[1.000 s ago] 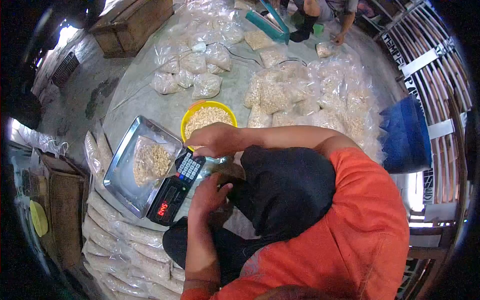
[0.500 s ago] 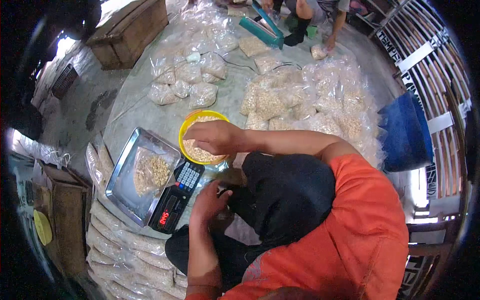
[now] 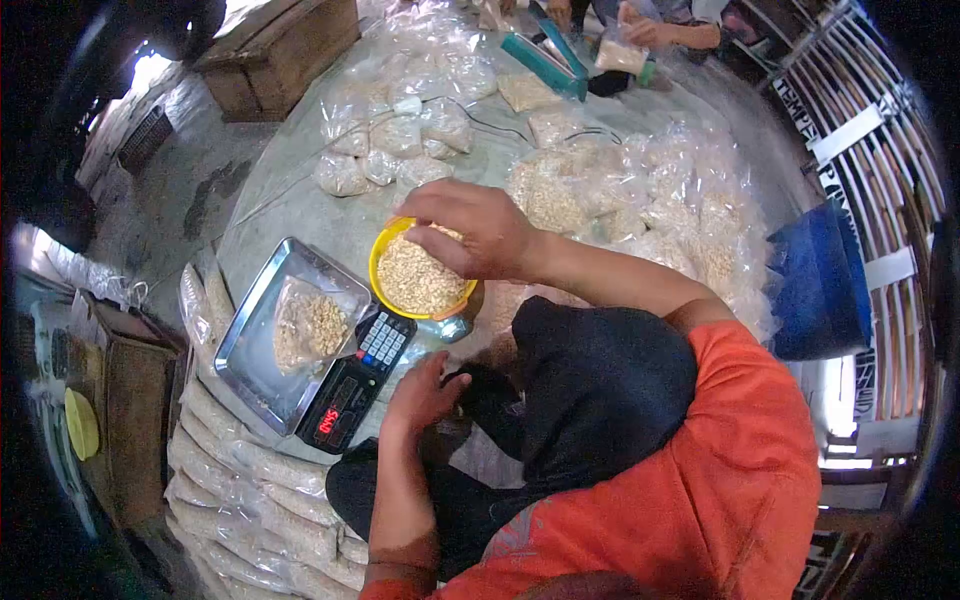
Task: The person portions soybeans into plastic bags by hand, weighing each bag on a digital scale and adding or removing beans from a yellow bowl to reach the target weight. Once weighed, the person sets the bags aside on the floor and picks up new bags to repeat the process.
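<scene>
My right hand (image 3: 478, 232) is closed on the far rim of a yellow bowl (image 3: 374, 268) full of pale split beans, its thumb inside the rim. My left hand (image 3: 424, 395) hangs with nothing in it beside the digital scale (image 3: 345, 405), thumb apart from the fingers. Red digits on the scale appear to read 0445. On its metal tray (image 3: 246, 358) lies a clear plastic bag (image 3: 312, 330) partly filled with beans, and a few loose beans are near the tray's lower edge.
Filled bags (image 3: 550, 200) cover much of the floor ahead. Long packed bags (image 3: 260, 500) lie at lower left. A teal sealer (image 3: 540, 65) is near another person's hand (image 3: 645, 28). A blue barrel (image 3: 815, 285) stands right, a wooden box (image 3: 275, 60) at back left.
My right hand has gone from over the beans to the bowl's far rim. The other person's hand has raised a small bag off the floor. The view has shifted slightly.
</scene>
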`<state>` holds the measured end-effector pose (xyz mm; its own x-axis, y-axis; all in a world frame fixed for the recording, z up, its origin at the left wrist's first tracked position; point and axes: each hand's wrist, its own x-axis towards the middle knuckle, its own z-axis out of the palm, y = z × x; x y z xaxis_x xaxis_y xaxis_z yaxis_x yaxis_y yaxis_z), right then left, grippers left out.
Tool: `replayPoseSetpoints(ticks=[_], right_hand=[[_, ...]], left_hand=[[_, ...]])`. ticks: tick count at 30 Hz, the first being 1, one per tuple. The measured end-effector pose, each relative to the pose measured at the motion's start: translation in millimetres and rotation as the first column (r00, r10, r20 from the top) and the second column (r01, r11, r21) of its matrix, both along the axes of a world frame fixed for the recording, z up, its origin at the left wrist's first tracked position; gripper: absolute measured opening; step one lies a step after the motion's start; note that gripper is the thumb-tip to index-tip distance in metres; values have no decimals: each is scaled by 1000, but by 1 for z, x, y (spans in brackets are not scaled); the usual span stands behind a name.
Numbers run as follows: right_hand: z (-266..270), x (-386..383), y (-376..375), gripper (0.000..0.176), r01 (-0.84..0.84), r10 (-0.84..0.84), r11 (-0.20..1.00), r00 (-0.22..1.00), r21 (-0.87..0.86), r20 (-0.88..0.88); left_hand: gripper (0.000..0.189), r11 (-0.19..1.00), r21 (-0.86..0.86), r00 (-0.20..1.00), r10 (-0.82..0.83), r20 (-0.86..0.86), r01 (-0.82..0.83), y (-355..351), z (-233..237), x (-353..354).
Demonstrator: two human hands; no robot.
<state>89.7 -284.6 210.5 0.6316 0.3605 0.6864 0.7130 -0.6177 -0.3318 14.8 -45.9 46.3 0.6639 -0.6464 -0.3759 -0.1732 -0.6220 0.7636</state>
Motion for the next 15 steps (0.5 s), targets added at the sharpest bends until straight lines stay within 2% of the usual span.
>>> replayPoseSetpoints(ticks=[1, 2, 3, 5, 6, 7, 8, 10, 12, 14, 15], right_hand=[[4, 0, 1, 26, 7, -10, 999, 998, 39, 64], [1, -1, 5, 22, 30, -27, 994, 999, 109, -29], [-10, 3, 4, 22, 19, -16, 994, 1000, 109, -26], [-42, 12, 3, 23, 90, -99, 994, 979, -59, -177], [-45, 16, 2, 23, 64, -74, 996, 980, -62, -184], [-46, 19, -2, 28, 44, -266, 905, 835, -423, -482], [-50, 22, -6, 34, -125, -517, 696, 597, -707, -614], [-76, 21, -21, 37, -11, -327, 877, 720, -481, -613], [-68, 21, -11, 37, 132, -197, 978, 851, -164, -487], [-61, 36, -5, 36, 91, -140, 987, 894, -135, -425], [-60, 41, 6, 36, 30, -86, 991, 886, -129, -456]], left_hand=[[69, 1000, -3, 1000, -20, 16, 20, 1, -1, 2], [69, 1000, -3, 1000, -9, 20, 9, 2, -1, 3], [70, 1000, -13, 1000, -6, 0, 6, 1, 4, 3], [70, 1000, -24, 999, 17, -28, -17, 3, 5, 2], [70, 1000, -18, 1000, 5, 9, -5, 5, 2, 2], [70, 1000, -14, 999, 2, 41, -2, 6, -2, 1], [70, 999, -17, 999, 48, 20, -48, 6, -6, 0], [65, 1000, -10, 986, -19, 164, 21, 10, -13, 1], [59, 998, 57, 998, -2, 60, -1, 10, 17, 8], [53, 1000, 5, 997, 27, 71, -27, 10, -9, 8], [53, 996, 15, 996, 83, 38, -84, 10, -13, 8]])
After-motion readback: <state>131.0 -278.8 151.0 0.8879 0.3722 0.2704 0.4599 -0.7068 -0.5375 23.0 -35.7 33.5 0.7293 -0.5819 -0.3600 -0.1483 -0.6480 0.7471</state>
